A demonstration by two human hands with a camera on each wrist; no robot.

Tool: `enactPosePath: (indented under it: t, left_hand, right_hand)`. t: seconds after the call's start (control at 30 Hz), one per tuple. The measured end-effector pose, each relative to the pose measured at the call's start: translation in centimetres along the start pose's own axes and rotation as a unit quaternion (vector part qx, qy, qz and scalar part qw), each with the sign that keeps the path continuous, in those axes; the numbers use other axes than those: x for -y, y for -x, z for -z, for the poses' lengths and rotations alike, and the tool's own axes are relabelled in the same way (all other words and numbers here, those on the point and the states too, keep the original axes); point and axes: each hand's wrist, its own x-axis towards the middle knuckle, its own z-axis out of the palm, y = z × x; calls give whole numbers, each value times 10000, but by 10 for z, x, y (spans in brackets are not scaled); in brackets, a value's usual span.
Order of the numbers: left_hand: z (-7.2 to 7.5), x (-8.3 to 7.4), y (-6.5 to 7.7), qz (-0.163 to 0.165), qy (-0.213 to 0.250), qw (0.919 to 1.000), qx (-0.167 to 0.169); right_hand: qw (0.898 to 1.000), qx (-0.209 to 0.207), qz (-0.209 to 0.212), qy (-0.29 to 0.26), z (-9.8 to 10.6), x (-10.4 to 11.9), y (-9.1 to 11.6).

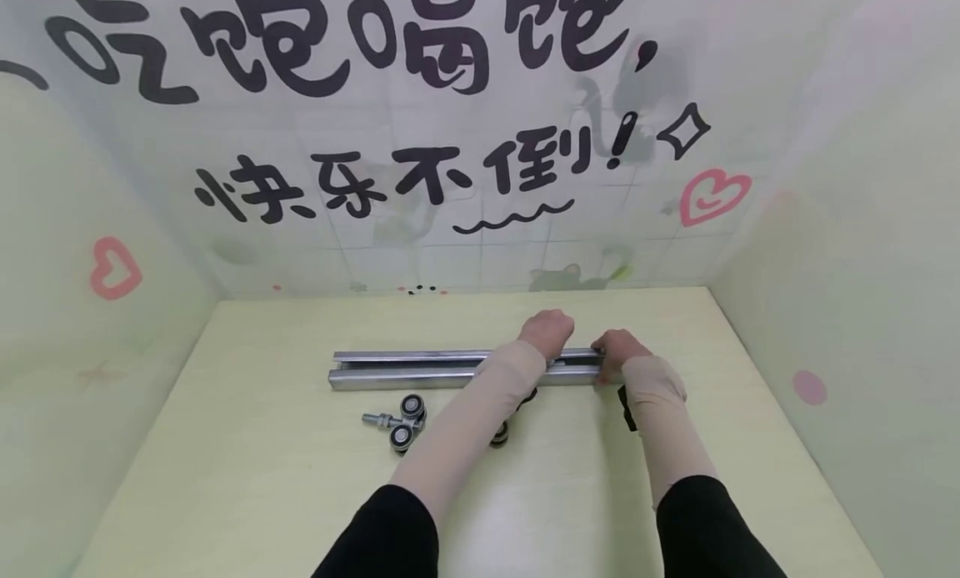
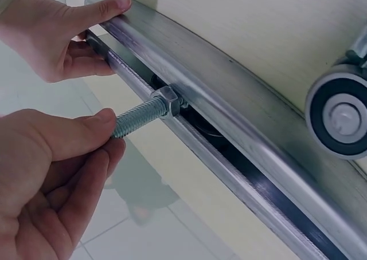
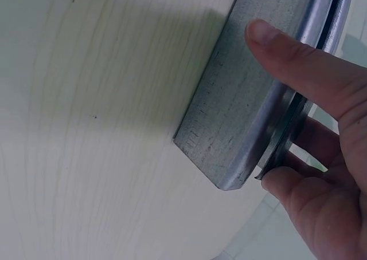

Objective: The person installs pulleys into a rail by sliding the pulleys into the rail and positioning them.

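Observation:
A metal channel rail lies across the table, its slot facing up. My left hand is over the right half of the rail. In the left wrist view its thumb and fingers pinch a threaded bolt that stands out of the slot, with a hex nut close to the rail lips. Whatever the bolt joins inside the channel is mostly hidden. My right hand grips the rail's right end, thumb on the near side wall and fingers on the far side, as the right wrist view shows.
Left of my forearm, in front of the rail, lies a roller trolley with black-rimmed wheels and a threaded bolt. Another wheel shows partly behind the left forearm. A printed backdrop rises behind the pale wooden table.

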Motion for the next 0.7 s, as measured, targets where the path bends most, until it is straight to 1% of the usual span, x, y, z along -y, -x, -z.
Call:
enactPosePath:
  t: [0.3, 0.53, 0.7]
  left_hand:
    - [2, 10, 9, -82, 2, 10000, -7]
    - [-2, 21, 13, -100, 77, 9998, 141]
    - [-4, 28, 19, -185, 79, 9997, 127]
  right_hand:
    - [10000, 34, -34, -68, 0, -1, -1]
    - [9999, 83, -95, -55, -1, 0, -1]
    - [9999, 109, -116, -28, -1, 1, 0]
